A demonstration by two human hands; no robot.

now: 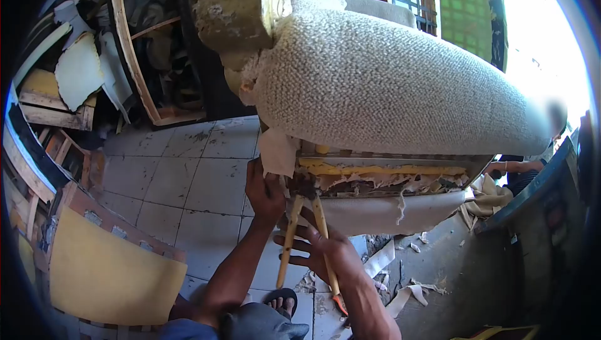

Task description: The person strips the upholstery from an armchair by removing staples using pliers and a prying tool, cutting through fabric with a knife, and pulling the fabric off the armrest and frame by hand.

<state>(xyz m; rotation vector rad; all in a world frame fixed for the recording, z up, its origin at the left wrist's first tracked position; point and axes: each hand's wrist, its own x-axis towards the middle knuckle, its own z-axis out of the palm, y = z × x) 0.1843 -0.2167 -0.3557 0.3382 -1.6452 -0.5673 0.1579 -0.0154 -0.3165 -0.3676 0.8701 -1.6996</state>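
Observation:
A chair or sofa part covered in grey woven fabric point(388, 83) has its open underside edge point(388, 170) facing me, with torn yellowish material along the frame. My left hand point(265, 195) is closed at the lower end of a pale fabric flap point(278, 152) hanging at its left corner. My right hand point(328, 249) is around pincers with two long yellowish handles point(290, 243), its fingers spread across and behind them. The handles stand apart, and the tool's dark head point(305, 186) touches the frame's corner. Its jaws are too dark to make out.
A yellow-padded panel point(116, 268) lies at the lower left, near wooden frames and scrap. Fabric strips point(407, 299) litter the floor at the right. Another person's arm point(516, 166) shows at the right, behind a blue-edged piece point(532, 196). My sandalled foot point(282, 302) is below.

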